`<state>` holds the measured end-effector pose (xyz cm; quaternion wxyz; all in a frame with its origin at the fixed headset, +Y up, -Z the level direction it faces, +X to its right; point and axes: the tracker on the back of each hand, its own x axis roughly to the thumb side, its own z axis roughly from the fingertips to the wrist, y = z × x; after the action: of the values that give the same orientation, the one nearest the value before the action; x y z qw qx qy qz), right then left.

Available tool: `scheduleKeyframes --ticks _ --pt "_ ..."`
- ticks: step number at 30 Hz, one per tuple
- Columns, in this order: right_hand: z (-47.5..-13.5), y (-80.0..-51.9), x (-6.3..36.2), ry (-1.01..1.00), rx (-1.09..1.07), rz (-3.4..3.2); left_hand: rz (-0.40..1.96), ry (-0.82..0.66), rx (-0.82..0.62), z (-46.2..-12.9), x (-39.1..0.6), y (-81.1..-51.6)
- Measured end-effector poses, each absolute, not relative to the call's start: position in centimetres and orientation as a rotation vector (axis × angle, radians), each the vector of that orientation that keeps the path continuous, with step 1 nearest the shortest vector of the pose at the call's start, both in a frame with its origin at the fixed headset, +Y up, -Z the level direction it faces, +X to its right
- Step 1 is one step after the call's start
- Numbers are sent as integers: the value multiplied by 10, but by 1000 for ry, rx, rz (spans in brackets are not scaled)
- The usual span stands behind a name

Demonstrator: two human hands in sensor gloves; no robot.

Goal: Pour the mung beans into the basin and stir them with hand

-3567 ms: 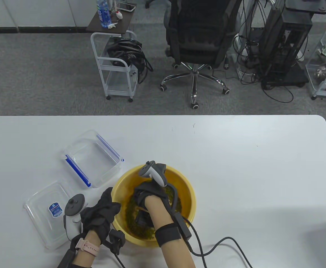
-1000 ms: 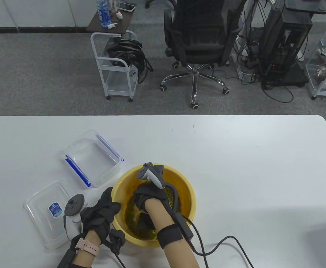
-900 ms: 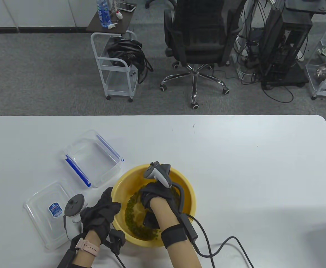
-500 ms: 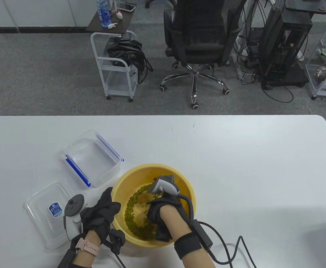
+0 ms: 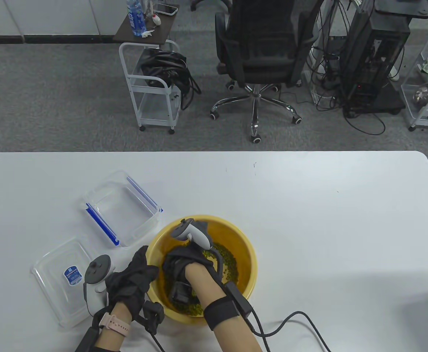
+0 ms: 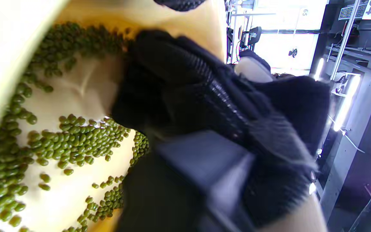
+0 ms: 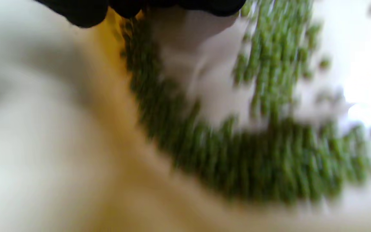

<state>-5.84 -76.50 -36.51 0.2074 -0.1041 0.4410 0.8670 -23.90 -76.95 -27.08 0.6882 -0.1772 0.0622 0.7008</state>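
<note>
Right hand (image 5: 182,262) has swept back to the basin's (image 5: 245,244) left side, fingers hidden among mung beans (image 5: 228,258), grip unclear; stirring continues, left hand (image 5: 135,280) clasping the rim near the counter's front edge

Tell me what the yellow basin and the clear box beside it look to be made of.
Yellow basin: probably plastic; opaque, smooth, slightly glossy wall with a thin rolled rim. Clear box: likely rigid transparent plastic, since the table shows through it, with blue clip latches along two sides. Neither material can be confirmed from looks alone.
</note>
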Motion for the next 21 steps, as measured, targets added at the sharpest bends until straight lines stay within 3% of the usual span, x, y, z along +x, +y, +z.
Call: scheduleKeyframes --ticks 5,10,21 --pt "-368 -763 -22 1202 -399 2572 1567 144 -393 -271 -239 -770" --pt "-349 -762 3 1457 -430 2514 1571 147 -391 -271 -239 -770" --pt "-307 -775 -36 1811 -37 2289 1571 147 -392 -271 -239 -770"
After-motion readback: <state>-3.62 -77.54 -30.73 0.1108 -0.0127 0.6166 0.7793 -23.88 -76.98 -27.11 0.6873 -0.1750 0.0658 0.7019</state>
